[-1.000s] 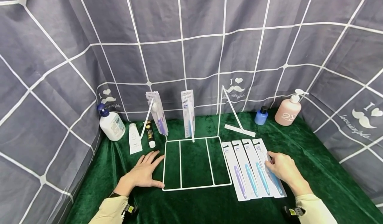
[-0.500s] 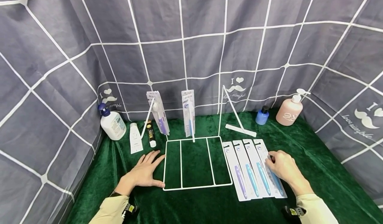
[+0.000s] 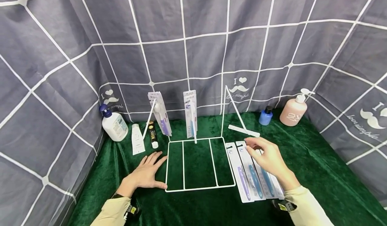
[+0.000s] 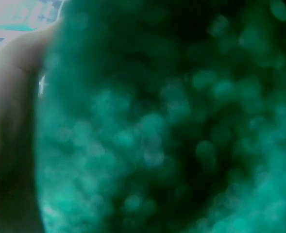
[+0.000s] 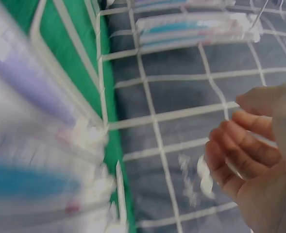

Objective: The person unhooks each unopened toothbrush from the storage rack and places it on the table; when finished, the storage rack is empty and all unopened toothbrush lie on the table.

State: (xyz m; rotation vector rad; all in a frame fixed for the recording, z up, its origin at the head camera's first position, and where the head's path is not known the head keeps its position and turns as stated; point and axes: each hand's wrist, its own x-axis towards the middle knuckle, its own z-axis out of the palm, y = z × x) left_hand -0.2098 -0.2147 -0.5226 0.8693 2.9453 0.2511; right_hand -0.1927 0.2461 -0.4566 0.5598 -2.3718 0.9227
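My left hand lies with fingers spread on the green cloth, its thumb at the front left corner of a white wire rack. Several packaged toothbrushes lie side by side right of the rack, among them a purple one and a blue one. Above their upper ends is my right hand, partly covering the rightmost packs. In the right wrist view, the right hand has loosely bent fingers with nothing between them. Toothbrush packs hang on the rack's left arm and on its middle arm.
Behind the left hand stand a white pump bottle, a white tube and a black tube. A blue bottle and a pink pump bottle are at the back right. Grey curtain surrounds the cloth.
My right hand has left the far right pack and moved leftward and slightly back, over the upper ends of the middle packs. My left hand stays where it was.
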